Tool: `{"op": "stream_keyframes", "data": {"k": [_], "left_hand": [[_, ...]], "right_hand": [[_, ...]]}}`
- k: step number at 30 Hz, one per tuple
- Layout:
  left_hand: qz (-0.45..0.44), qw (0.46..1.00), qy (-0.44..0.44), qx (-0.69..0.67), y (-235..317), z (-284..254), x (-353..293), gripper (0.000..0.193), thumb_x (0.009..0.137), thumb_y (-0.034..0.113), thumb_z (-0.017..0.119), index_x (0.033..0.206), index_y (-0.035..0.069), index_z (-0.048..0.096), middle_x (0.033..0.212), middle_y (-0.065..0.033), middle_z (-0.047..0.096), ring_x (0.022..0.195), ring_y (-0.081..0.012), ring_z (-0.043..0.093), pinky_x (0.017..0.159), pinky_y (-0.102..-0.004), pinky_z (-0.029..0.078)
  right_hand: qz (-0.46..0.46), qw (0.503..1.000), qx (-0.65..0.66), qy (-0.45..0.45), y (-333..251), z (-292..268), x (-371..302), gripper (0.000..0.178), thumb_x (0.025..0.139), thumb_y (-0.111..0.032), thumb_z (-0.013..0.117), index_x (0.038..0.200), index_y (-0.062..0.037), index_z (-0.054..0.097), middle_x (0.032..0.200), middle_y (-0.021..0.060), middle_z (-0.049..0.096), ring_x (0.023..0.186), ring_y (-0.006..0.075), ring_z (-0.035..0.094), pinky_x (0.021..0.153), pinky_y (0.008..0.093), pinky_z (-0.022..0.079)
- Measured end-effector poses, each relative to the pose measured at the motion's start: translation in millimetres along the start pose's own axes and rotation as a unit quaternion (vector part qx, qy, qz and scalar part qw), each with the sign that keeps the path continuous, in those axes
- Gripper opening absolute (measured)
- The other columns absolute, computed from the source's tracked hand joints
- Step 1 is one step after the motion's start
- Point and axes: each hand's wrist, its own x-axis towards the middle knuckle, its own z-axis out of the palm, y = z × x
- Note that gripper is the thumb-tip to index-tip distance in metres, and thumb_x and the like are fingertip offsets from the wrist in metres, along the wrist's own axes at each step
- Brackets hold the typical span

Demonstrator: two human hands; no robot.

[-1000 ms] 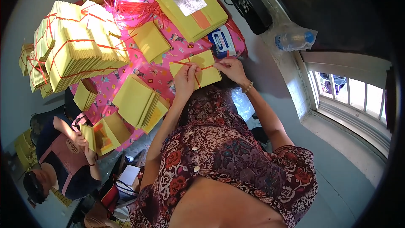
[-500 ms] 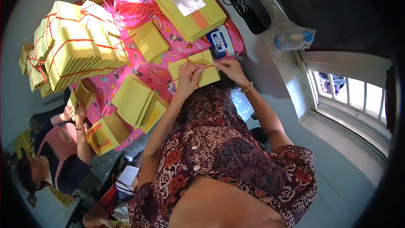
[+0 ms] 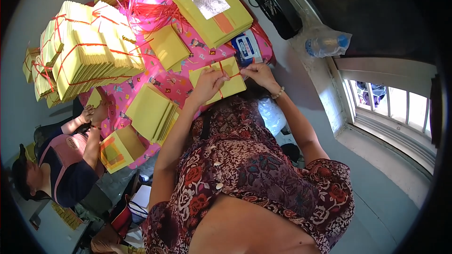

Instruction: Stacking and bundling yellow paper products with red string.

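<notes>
A small bundle of yellow paper (image 3: 236, 86) lies at the table's near edge, in front of my body. Around it runs a thin red string (image 3: 221, 67), crossing the bundle both ways. My left hand (image 3: 208, 85) rests over the bundle's left half, thumb and forefinger pinched on the string near the middle. At the right edge, the fingertips of my right hand (image 3: 262, 75) pinch the string too, pulling it out sideways. The exact crossing is partly covered by my left fingers.
Tied yellow paper stacks (image 3: 89, 56) tower at the left on a pink patterned cloth (image 3: 176, 87). Loose red strings (image 3: 150, 14) and a large yellow pile (image 3: 235, 14) lie beyond. A blue-white packet (image 3: 247, 49) sits near my right hand. A co-worker (image 3: 66, 160) handles paper at left.
My hands have shifted only slightly, both still on the string. At left, the co-worker's hands and the folded yellow paper have changed position, and the co-worker's head has tilted.
</notes>
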Motion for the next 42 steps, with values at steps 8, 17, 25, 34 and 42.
{"op": "stream_keyframes", "data": {"k": [8,17,25,34,42], "left_hand": [[0.009,0.998,-0.053,0.031,8.9,-1.3,15.3,0.010,0.088,0.012,0.060,0.096,0.007,0.063,0.088,-0.0091,0.066,0.083,-0.0317,0.064,0.071,-0.0384,0.051],[-0.121,0.980,-0.094,0.128,15.8,11.4,25.6,0.014,0.083,0.022,0.063,0.085,0.011,0.070,0.082,-0.0110,0.066,0.076,-0.0313,0.066,0.065,-0.0424,0.053],[-0.220,0.971,-0.095,0.002,11.0,13.7,29.0,0.019,0.084,0.025,0.061,0.095,0.014,0.072,0.080,-0.0121,0.068,0.074,-0.0320,0.066,0.066,-0.0422,0.052],[-0.200,0.974,-0.104,-0.030,4.8,13.6,26.3,0.020,0.085,0.027,0.062,0.098,0.015,0.072,0.080,-0.0108,0.068,0.076,-0.0307,0.066,0.067,-0.0396,0.052],[-0.185,0.980,-0.069,0.021,11.3,20.2,23.4,0.019,0.084,0.026,0.063,0.097,0.013,0.070,0.078,-0.0115,0.067,0.073,-0.0292,0.066,0.065,-0.0394,0.052]], "right_hand": [[-0.078,0.977,-0.195,-0.039,-62.5,-35.7,22.8,0.036,0.079,-0.038,0.073,0.071,-0.0037,0.067,0.065,0.0113,0.064,0.059,0.0249,0.063,0.056,0.0375,0.046],[-0.210,0.949,-0.235,0.003,-128.6,-1.8,-22.0,0.020,0.084,-0.024,0.066,0.078,-0.0052,0.066,0.071,0.0116,0.061,0.067,0.0314,0.060,0.057,0.0404,0.045],[-0.157,0.937,-0.312,0.001,-97.1,17.3,-50.5,0.017,0.083,-0.024,0.064,0.083,-0.0071,0.065,0.077,0.0126,0.061,0.072,0.0321,0.062,0.062,0.0418,0.048],[-0.108,0.960,-0.257,0.021,-100.6,22.3,-41.7,0.017,0.083,-0.025,0.061,0.083,-0.0081,0.067,0.076,0.0127,0.062,0.076,0.0325,0.064,0.068,0.0443,0.051],[-0.105,0.964,-0.231,0.077,-85.5,29.5,-46.9,0.017,0.080,-0.023,0.067,0.086,-0.0073,0.067,0.075,0.0101,0.059,0.068,0.0277,0.063,0.061,0.0384,0.049]]}}
